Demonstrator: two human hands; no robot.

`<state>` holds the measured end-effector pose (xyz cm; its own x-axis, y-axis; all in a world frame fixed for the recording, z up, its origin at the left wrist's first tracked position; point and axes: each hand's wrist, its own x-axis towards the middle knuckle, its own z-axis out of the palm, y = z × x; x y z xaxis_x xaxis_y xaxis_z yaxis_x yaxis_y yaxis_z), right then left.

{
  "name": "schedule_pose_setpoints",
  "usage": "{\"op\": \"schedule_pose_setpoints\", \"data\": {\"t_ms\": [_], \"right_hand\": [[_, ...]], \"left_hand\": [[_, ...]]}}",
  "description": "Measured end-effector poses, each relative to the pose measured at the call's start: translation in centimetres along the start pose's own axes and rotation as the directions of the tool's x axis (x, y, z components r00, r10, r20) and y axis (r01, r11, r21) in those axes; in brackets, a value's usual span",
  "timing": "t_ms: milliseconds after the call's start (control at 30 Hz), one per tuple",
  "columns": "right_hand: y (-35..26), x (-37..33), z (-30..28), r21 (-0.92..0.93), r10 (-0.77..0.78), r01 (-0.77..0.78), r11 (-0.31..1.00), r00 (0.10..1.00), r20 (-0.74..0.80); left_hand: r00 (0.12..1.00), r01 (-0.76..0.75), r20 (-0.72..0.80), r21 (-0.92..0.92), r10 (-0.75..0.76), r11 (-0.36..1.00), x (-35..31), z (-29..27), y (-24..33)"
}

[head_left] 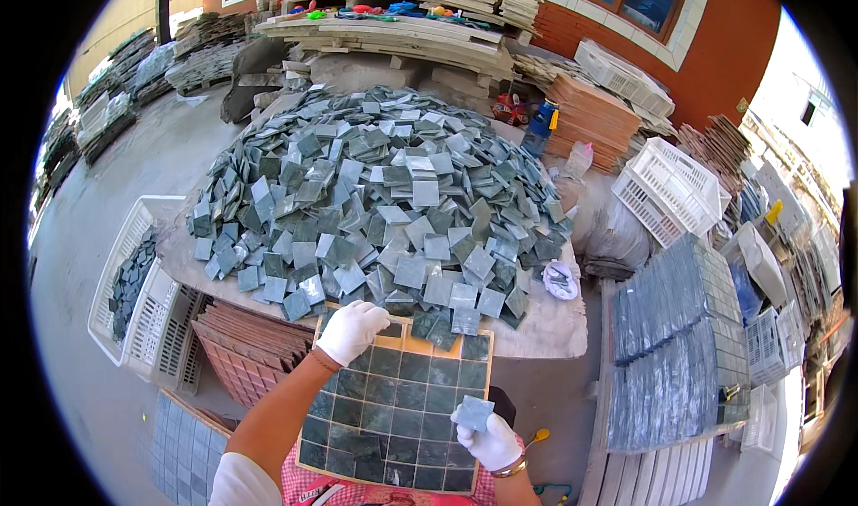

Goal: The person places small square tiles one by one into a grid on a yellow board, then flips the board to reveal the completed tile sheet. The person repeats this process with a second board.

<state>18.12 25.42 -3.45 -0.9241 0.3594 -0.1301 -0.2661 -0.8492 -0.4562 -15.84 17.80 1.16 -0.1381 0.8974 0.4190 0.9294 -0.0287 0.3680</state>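
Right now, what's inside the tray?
Rows of green tiles lie in the tray. Your left hand covers part of its upper left, your right hand part of its right edge; what's beneath can't be seen.

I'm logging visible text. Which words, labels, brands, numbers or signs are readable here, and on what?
Pink-and-red clothing: some lettering at the picture's lower edge, which I won't copy out.
Blue container: any marking is too small to read.
Green-grey tiles: no lettering visible.

From afar, I made out slanted lettering [316,494] on the pink-and-red checked fabric garment [291,476], toward its left edge; it was too small for me to read surely.
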Motion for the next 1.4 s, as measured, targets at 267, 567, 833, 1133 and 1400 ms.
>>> {"op": "schedule_pose_setpoints", "data": {"t_ms": [267,567,833,1133,1400], "right_hand": [[1.1,-0.4,0.8,-0.02,0.002,-0.005,1.0,0.99,-0.14],[1.5,0.4,0.5,-0.081,-0.016,0.006,0.997,0.992,-0.128],[1.8,0.1,1.0,-0.13,-0.047,0.027,0.991,0.987,-0.151],[2.2,0.6,2.2,-0.188,-0.018,-0.004,0.982,0.994,-0.112],[1.4,2.6,8.0,-0.998,0.126,-0.009,-0.07,0.992,-0.018]], "left_hand": [[0.975,0.215,0.08,-0.092,-0.208,0.972,-0.2,0.5,1.0],[0.964,0.113,0.215,0.189,-0.154,0.975,-0.2,0.2,2.5],[0.956,0.242,0.123,0.183,-0.266,0.953,-2.8,1.7,6.7],[0.959,0.207,0.124,0.3,-0.253,0.931,-3.7,4.2,6.5],[0.965,0.246,-0.087,-0.014,-0.246,0.969,-6.2,3.6,5.8]]}}
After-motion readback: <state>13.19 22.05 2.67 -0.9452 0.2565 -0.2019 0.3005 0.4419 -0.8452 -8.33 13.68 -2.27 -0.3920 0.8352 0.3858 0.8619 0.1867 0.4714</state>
